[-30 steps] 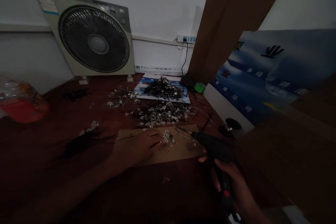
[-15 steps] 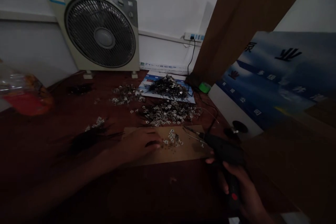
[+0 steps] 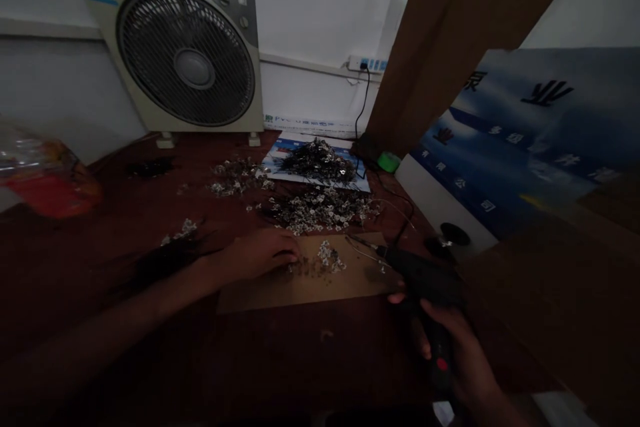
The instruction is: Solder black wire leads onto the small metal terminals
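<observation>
My left hand lies on a brown cardboard sheet, fingers curled and pinched at its middle; what they hold is too small to make out. Just right of the fingertips sits a small cluster of pale metal bits. My right hand grips the handle of a black glue gun, its thin nozzle pointing left over the cardboard's right end. A black cord runs from the gun toward the wall.
A box fan stands against the wall. Piles of small metal pieces and dark strands lie on the dark red table. A blue printed board leans at right, a brown cardboard panel behind it. A red-filled plastic bag sits left.
My left hand drew back slightly left from the small cluster on the cardboard. The glue gun and right hand stayed nearly in place; the view shifted a little.
</observation>
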Available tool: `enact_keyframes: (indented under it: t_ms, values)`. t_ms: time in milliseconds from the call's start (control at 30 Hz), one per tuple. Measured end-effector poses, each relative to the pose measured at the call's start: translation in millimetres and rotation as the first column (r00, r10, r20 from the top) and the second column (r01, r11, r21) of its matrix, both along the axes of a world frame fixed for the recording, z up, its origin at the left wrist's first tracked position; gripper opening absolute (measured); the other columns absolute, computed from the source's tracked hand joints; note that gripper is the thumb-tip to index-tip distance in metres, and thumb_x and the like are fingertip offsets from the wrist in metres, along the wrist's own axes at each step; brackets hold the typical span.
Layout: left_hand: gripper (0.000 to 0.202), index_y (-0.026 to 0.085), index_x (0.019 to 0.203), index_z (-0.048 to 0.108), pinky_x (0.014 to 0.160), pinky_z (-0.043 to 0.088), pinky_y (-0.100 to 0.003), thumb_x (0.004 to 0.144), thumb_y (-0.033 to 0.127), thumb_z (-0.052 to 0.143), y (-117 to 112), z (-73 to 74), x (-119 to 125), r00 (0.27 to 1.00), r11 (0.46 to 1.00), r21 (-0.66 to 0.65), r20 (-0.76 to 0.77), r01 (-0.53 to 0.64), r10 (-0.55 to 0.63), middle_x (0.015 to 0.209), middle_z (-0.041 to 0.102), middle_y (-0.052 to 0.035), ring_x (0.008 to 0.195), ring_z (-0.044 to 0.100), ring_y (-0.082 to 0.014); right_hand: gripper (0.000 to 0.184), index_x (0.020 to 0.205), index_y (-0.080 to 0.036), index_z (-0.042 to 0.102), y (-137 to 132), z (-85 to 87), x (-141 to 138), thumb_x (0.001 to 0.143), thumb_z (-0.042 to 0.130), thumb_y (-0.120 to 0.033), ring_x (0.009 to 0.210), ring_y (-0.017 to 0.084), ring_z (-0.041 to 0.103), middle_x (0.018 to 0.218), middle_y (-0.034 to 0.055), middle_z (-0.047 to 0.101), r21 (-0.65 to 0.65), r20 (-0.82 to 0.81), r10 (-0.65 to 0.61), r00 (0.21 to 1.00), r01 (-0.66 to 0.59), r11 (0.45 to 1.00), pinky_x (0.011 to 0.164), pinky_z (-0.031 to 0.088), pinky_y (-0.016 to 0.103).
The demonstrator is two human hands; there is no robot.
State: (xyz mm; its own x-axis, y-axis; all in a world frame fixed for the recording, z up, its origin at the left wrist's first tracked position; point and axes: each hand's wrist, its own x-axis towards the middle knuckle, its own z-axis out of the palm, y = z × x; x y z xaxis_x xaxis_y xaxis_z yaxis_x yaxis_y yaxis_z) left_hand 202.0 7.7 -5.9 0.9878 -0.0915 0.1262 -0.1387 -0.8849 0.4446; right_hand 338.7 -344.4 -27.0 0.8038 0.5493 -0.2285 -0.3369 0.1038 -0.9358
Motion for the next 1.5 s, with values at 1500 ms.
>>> enact_keyframes:
  t_ms: [1500]
  values:
    - [0.022, 0.024, 0.107, 0.078, 0.082, 0.049, -0.027, 0.108, 0.038, 0.063, -2, -14.6, -9, 0.991, 0.992, -0.004, 0.037, -0.128, 0.128, 0.104, 0.077, -0.0030, 0.096, 0.072, -0.0195, 0.045, 0.120, -0.022, 0.078, -13, -14.9, 13, 0.083, 0.085, -0.048, 0.041, 0.006, 0.050, 0.097, 0.0089, 0.084, -0.042, -0.051, 0.030, 0.998, -0.032, 0.999, 0.041, 0.037, 0.021]
